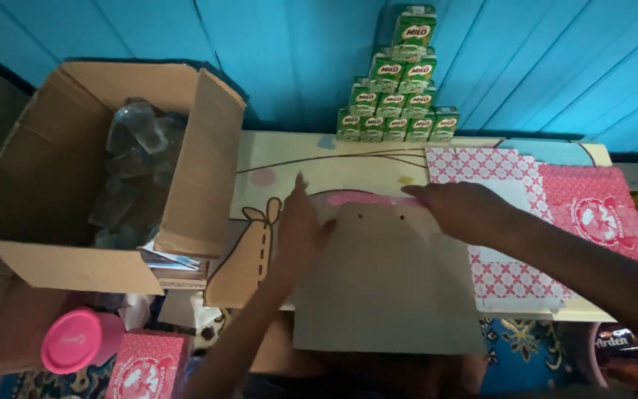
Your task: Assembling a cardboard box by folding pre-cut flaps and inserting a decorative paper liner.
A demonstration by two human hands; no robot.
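We have a grey card sheet point(385, 288) lying flat at the table's point(319, 159) near edge, at six o'clock. Our left hand point(297, 229) presses down on its upper left corner, fingers together and flat, gripping nothing. Our right hand point(463, 209), at two o'clock from the sheet's middle, lies open across the top edge, likely to keep it from sliding. Patterned pink sheets point(511, 277) sit at three o'clock. Green drink cartons point(396, 96) are stacked at twelve; an open cardboard box point(60, 177) stands at nine.
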